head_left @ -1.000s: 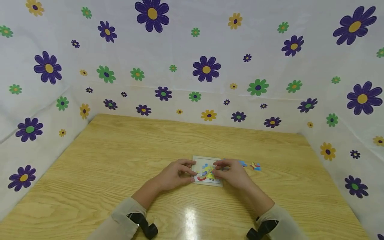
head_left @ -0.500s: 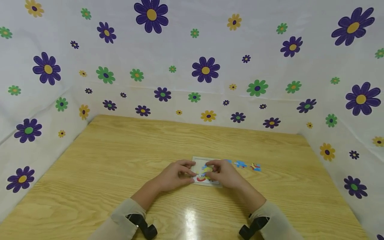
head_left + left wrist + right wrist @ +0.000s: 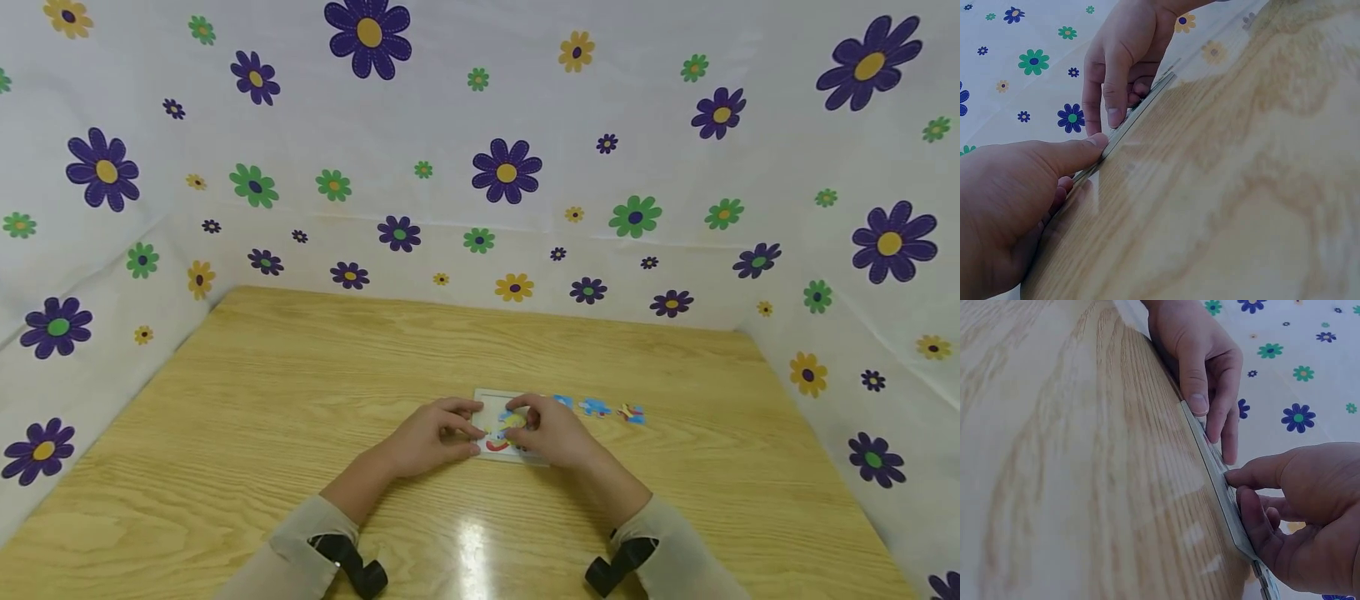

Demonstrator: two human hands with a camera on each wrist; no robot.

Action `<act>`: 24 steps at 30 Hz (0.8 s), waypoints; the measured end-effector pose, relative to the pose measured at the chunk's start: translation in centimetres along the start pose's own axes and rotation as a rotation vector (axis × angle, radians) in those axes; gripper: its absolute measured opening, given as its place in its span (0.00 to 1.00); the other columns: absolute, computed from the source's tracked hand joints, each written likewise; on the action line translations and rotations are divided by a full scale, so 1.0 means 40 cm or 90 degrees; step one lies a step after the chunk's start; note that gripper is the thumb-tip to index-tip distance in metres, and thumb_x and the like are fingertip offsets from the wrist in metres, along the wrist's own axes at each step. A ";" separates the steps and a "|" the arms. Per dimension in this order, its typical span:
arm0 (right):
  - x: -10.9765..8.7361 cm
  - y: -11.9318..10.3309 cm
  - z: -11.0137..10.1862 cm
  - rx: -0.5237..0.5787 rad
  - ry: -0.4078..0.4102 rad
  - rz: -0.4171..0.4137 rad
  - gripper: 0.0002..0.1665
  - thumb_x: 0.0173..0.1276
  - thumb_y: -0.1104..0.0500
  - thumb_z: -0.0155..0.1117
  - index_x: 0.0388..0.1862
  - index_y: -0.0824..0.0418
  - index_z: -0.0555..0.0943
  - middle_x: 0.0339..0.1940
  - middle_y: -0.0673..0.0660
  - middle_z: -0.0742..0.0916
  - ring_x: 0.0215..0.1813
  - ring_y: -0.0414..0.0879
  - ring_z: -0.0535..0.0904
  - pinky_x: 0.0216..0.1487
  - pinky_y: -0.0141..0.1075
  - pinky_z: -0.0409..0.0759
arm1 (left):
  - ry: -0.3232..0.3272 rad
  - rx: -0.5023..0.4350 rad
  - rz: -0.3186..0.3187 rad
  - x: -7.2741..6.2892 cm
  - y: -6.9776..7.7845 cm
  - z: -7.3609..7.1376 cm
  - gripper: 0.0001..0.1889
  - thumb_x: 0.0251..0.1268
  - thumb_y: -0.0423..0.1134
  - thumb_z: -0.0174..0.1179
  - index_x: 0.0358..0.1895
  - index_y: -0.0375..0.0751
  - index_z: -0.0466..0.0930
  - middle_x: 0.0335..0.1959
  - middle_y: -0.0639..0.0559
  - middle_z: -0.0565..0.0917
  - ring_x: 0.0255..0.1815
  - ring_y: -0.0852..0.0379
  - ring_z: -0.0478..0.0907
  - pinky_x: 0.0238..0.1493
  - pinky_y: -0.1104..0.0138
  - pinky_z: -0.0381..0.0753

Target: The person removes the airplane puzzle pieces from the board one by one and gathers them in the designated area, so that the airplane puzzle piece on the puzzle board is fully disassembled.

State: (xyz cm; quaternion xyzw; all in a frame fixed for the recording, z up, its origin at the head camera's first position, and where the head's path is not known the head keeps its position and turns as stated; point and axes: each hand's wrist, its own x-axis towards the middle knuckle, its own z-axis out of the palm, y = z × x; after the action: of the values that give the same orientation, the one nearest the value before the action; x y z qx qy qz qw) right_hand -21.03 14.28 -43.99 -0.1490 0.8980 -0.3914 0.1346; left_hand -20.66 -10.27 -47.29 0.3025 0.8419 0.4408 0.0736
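Note:
A small jigsaw puzzle board point(image 3: 491, 398) with a pale rim lies on the table, partly filled with a colourful picture. My left hand point(image 3: 429, 435) holds its left edge, the thumb near the front corner and the fingers farther back. Over the board's right half, my right hand point(image 3: 557, 432) has thumb and index finger at a yellow and blue puzzle piece point(image 3: 513, 421), mostly covered by the fingers. In the right wrist view the right hand point(image 3: 1310, 512) is low at the board point(image 3: 1213, 472), seen almost edge-on. The left wrist view shows the left thumb on the rim point(image 3: 1138, 115).
Right of the board lie several loose puzzle pieces: a blue one point(image 3: 562, 402) partly behind the right hand, another blue one point(image 3: 595, 407), and a multicoloured one point(image 3: 632, 413). A flower-printed white cloth point(image 3: 420, 125) encloses the back and sides of the wooden table point(image 3: 337, 350).
My right hand has moved left over the board, uncovering more of the loose pieces, then stayed there. The left hand keeps its place at the left edge. The head view has shifted slightly.

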 end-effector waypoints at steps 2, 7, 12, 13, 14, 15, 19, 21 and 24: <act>0.001 0.000 0.000 0.006 0.002 0.004 0.23 0.68 0.58 0.69 0.60 0.60 0.79 0.23 0.52 0.73 0.19 0.43 0.63 0.22 0.31 0.61 | 0.000 -0.001 -0.002 -0.001 0.000 -0.002 0.10 0.65 0.43 0.69 0.47 0.48 0.90 0.69 0.49 0.75 0.71 0.46 0.71 0.66 0.52 0.75; 0.003 0.006 -0.001 0.044 0.013 0.014 0.23 0.67 0.59 0.70 0.59 0.59 0.78 0.32 0.56 0.78 0.23 0.43 0.69 0.24 0.32 0.67 | -0.003 -0.007 -0.012 -0.001 0.001 -0.002 0.10 0.65 0.44 0.68 0.47 0.48 0.90 0.69 0.50 0.75 0.71 0.46 0.70 0.67 0.52 0.75; 0.006 0.015 0.001 0.138 0.046 0.033 0.16 0.71 0.62 0.65 0.55 0.61 0.78 0.46 0.60 0.82 0.31 0.44 0.80 0.32 0.34 0.81 | 0.002 -0.013 -0.014 0.003 0.006 -0.001 0.10 0.64 0.43 0.69 0.46 0.47 0.90 0.69 0.50 0.75 0.71 0.46 0.71 0.66 0.53 0.75; 0.005 0.017 0.000 0.153 0.053 0.034 0.14 0.72 0.62 0.64 0.54 0.62 0.78 0.46 0.60 0.82 0.31 0.44 0.81 0.33 0.35 0.83 | 0.001 -0.012 -0.013 0.004 0.005 0.000 0.10 0.65 0.43 0.69 0.47 0.48 0.90 0.69 0.50 0.75 0.71 0.47 0.71 0.66 0.53 0.75; 0.004 0.017 -0.002 0.167 0.061 0.036 0.12 0.73 0.63 0.63 0.53 0.63 0.78 0.46 0.60 0.83 0.32 0.44 0.82 0.34 0.35 0.84 | 0.001 -0.011 -0.013 0.006 0.005 0.001 0.10 0.65 0.43 0.69 0.47 0.47 0.90 0.69 0.50 0.75 0.71 0.47 0.71 0.66 0.54 0.75; 0.003 0.016 -0.004 0.179 0.067 0.035 0.11 0.73 0.64 0.62 0.52 0.64 0.78 0.44 0.61 0.83 0.32 0.45 0.82 0.35 0.35 0.84 | 0.000 -0.009 -0.012 0.007 0.005 0.002 0.10 0.64 0.43 0.69 0.47 0.47 0.90 0.69 0.50 0.75 0.71 0.47 0.71 0.66 0.54 0.75; -0.004 0.018 -0.014 0.187 0.084 0.026 0.07 0.72 0.65 0.62 0.47 0.67 0.79 0.39 0.60 0.85 0.32 0.45 0.82 0.35 0.34 0.84 | 0.000 -0.005 -0.002 0.008 0.003 0.006 0.11 0.65 0.44 0.68 0.47 0.46 0.90 0.69 0.49 0.75 0.71 0.45 0.71 0.66 0.52 0.75; -0.006 0.020 -0.019 0.184 0.079 0.015 0.07 0.72 0.66 0.63 0.46 0.68 0.79 0.38 0.61 0.85 0.32 0.45 0.83 0.35 0.34 0.85 | 0.002 -0.008 -0.002 0.006 0.004 0.005 0.11 0.65 0.44 0.68 0.47 0.45 0.90 0.69 0.48 0.76 0.70 0.45 0.71 0.66 0.51 0.75; -0.010 0.027 -0.024 0.184 0.056 0.004 0.09 0.71 0.67 0.63 0.48 0.69 0.80 0.36 0.61 0.85 0.33 0.45 0.84 0.37 0.34 0.86 | 0.002 -0.008 -0.009 0.002 0.005 0.000 0.11 0.65 0.44 0.68 0.46 0.46 0.90 0.68 0.48 0.76 0.71 0.44 0.71 0.67 0.50 0.74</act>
State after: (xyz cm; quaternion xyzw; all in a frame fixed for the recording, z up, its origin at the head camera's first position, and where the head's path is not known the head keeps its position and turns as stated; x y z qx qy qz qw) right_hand -21.18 15.77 -44.09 -0.1079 0.8379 -0.5221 0.1168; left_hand -20.64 -10.13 -47.14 0.2949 0.8413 0.4464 0.0773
